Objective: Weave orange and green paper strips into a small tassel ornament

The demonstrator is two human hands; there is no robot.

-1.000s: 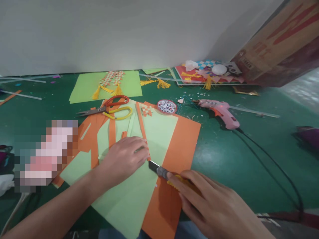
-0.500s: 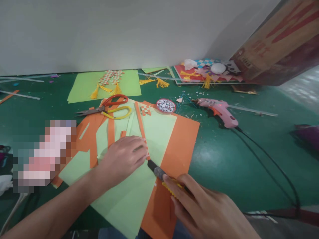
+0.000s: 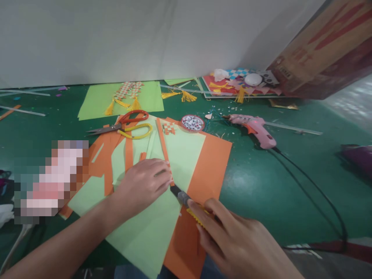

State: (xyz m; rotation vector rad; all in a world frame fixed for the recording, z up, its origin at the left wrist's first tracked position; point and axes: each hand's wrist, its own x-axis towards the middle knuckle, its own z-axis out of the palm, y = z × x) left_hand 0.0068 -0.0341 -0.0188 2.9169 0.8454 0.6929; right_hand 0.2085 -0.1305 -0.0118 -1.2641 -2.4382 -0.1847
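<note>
My right hand is closed around a yellow utility knife, its dark blade at the lower end of a narrow orange paper strip. My left hand lies over that strip, fingers curled together and pressing it against a pale green sheet. Part of the strip is hidden under the fingertips. Beneath the green sheet, a wide orange sheet sticks out on the right. A small orange-and-white woven paper piece rests near the strip's upper end.
Scissors with red and yellow handles lie beyond my left hand. A round dish of small beads sits near a pink glue gun with a trailing cord. A blurred-out object lies left. Yellow tassels lie at the back.
The knife and my right hand have shifted slightly left and up, toward the strip's end. My left hand stays in place on the strip.
</note>
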